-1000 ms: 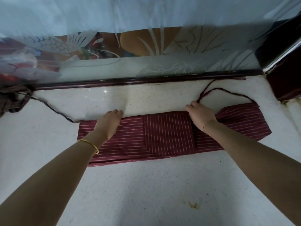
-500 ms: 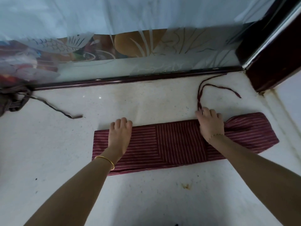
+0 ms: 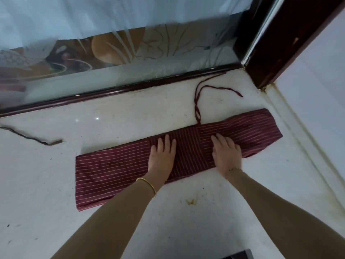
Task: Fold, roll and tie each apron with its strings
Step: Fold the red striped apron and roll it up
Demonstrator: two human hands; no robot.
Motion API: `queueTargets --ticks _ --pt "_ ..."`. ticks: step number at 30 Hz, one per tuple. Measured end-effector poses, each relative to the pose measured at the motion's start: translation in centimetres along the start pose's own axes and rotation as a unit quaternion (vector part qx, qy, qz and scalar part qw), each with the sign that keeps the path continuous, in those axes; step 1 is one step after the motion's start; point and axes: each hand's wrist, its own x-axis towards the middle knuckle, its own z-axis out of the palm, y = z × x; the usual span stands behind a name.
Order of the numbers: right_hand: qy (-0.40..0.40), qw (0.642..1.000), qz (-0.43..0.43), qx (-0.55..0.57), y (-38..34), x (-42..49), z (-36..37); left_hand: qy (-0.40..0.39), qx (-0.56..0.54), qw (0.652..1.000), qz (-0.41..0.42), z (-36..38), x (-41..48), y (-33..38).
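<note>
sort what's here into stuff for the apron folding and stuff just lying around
For the job: folded striped apron, its strings, left hand and right hand pressing flat on it.
Lying about: dark cord at left, orange stain on the counter.

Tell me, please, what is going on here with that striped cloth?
A person is pressing both hands flat on a dark red striped apron, which lies folded into a long band on a pale surface. The left hand rests near the middle, and the right hand a little to its right. The strings trail loose from the apron's far edge toward the glass panel. The apron is folded but not yet rolled or tied.
</note>
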Motion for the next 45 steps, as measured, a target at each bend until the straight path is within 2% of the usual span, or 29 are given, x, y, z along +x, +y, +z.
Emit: queueTargets --ticks 2,3,6,8,11,13,15,18,23,26,28,30,32,35,39,41,45 --pt "-0.007 0.996 0.086 0.015 2.7 -0.3 -0.6 0.024 -0.011 1.000 -0.011 -1.4 0.5 1.1" --pt "0.002 0.995 0.099 0.024 3.6 -0.4 -0.9 0.060 -0.028 0.998 -0.001 -2.3 1.1 2.0" --pt "0.040 0.999 0.032 0.018 3.6 0.4 -1.4 0.142 -0.121 0.980 0.068 -4.0 3.6 5.3" --pt "0.052 0.999 -0.013 0.007 3.3 1.6 -1.5 0.125 -0.151 0.978 0.075 -4.4 5.5 7.3" --pt "-0.037 0.998 -0.043 -0.014 3.6 2.9 -0.9 0.089 -0.115 0.987 0.062 -2.1 7.0 7.9" --pt "-0.088 0.995 -0.026 -0.023 5.0 3.0 0.2 0.129 -0.110 0.984 0.055 -0.6 7.0 7.5" --pt "-0.081 0.996 -0.004 -0.023 6.9 2.9 0.8 0.154 -0.113 0.980 0.050 0.1 7.2 7.5" --pt "-0.053 0.996 0.073 -0.006 10.2 3.5 0.9 0.172 -0.116 0.977 0.052 0.4 7.4 7.7" --pt "-0.032 0.990 0.132 0.030 11.8 4.3 1.2 0.148 -0.126 0.980 0.051 0.3 7.2 7.4" --pt "-0.008 0.987 0.152 0.046 10.7 4.4 0.6 0.160 -0.206 0.963 0.070 -0.5 6.4 6.2" --pt "0.029 0.988 0.137 0.060 9.4 4.0 -0.2 0.222 -0.258 0.940 0.024 -0.6 4.7 4.4" --pt "0.063 0.992 0.076 0.081 6.5 3.3 -1.1 0.292 -0.276 0.913 -0.064 0.5 2.3 2.2" --pt "0.060 0.992 0.004 0.112 1.9 2.2 -1.8 0.303 -0.287 0.897 -0.144 2.3 -0.6 0.0" --pt "-0.027 0.977 -0.120 0.175 -6.6 0.0 -2.4 0.266 -0.291 0.887 -0.241 4.8 -4.3 -3.2" --pt "-0.149 0.944 -0.221 0.195 -15.4 -2.8 -1.5 0.175 -0.283 0.897 -0.291 7.0 -7.2 -6.1" --pt "-0.171 0.945 -0.222 0.166 -18.0 -3.4 -0.7 0.141 -0.281 0.891 -0.327 8.2 -8.6 -7.8" --pt "-0.183 0.966 -0.144 0.114 -19.2 -2.9 0.2 0.079 -0.248 0.888 -0.378 9.6 -10.7 -10.9"
